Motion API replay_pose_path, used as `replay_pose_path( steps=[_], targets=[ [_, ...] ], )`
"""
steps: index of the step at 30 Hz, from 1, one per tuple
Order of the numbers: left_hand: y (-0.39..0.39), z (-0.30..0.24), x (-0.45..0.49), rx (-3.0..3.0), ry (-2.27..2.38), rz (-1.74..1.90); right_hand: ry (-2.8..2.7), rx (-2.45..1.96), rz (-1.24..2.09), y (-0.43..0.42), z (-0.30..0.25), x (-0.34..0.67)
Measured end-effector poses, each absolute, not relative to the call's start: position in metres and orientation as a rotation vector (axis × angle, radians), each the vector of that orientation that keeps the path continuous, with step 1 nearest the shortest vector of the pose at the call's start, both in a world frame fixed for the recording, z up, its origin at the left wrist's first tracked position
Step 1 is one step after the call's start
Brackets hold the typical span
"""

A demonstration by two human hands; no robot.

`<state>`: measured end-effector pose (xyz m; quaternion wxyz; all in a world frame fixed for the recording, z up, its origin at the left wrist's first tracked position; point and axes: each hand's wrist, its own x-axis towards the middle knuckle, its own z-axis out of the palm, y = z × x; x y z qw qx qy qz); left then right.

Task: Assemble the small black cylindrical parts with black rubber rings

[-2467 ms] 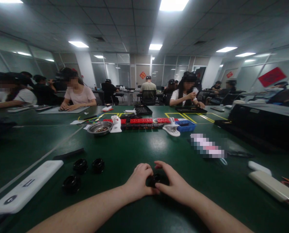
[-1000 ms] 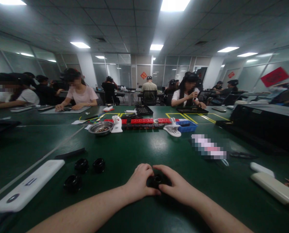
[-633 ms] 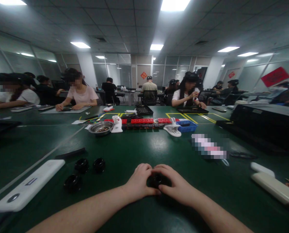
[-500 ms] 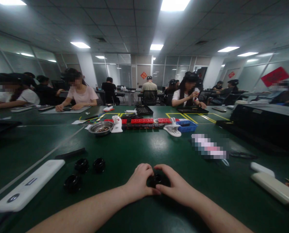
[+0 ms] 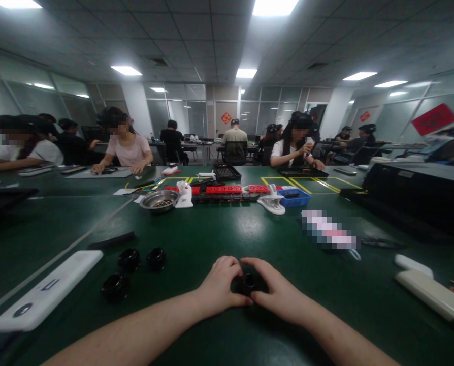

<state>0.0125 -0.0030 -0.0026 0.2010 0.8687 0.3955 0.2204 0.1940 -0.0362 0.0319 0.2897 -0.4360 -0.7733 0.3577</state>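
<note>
Between both hands, on the green table, is a small round black part (image 5: pixel 249 279) with a hole in its centre. My left hand (image 5: pixel 220 284) curls round its left side, thumb at the near edge. From the right, the fingers and thumb of my right hand (image 5: pixel 274 285) close about the same part. The fingers hide much of its outer edge. Off to the left stand three black ring-shaped parts: one at the back (image 5: pixel 129 259), one to its right (image 5: pixel 156 258) and one nearer me (image 5: pixel 115 287).
At left lie a white long device (image 5: pixel 47 292) and a black strip (image 5: pixel 111 240). A metal bowl (image 5: pixel 160 201), red blocks (image 5: pixel 223 190) and a blue bin (image 5: pixel 294 197) stand ahead. A beige case (image 5: pixel 432 295) lies right; co-workers sit across the table.
My right thumb has shifted slightly to the right along the black part, and more of its centre hole shows. Both hands stay in place around it. Across the table, a co-worker's hands have moved.
</note>
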Motion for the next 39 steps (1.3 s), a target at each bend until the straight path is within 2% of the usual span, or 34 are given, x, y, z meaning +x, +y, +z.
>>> replay_pose_path(
  steps=[8,14,24,28,31,39],
  targets=[
    [-0.004,-0.002,0.014,2.429,1.113,0.617,-2.075,-1.285,0.721,-0.032,0.032,0.193],
    [-0.003,-0.003,0.013,2.429,1.1,0.609,-2.105,-1.077,0.966,-0.033,0.032,0.195],
    [-0.004,-0.001,0.014,2.426,1.097,0.637,-2.05,-1.267,0.782,-0.031,0.028,0.193],
    [-0.004,-0.001,0.013,2.431,1.076,0.63,-2.105,-1.074,0.945,-0.033,0.034,0.193],
    [-0.003,-0.001,0.013,2.427,1.076,0.628,-2.071,-1.085,1.023,-0.035,0.034,0.195],
    [-0.004,-0.002,0.014,2.417,1.092,0.633,-2.067,-1.29,0.797,-0.032,0.031,0.193]
  ],
)
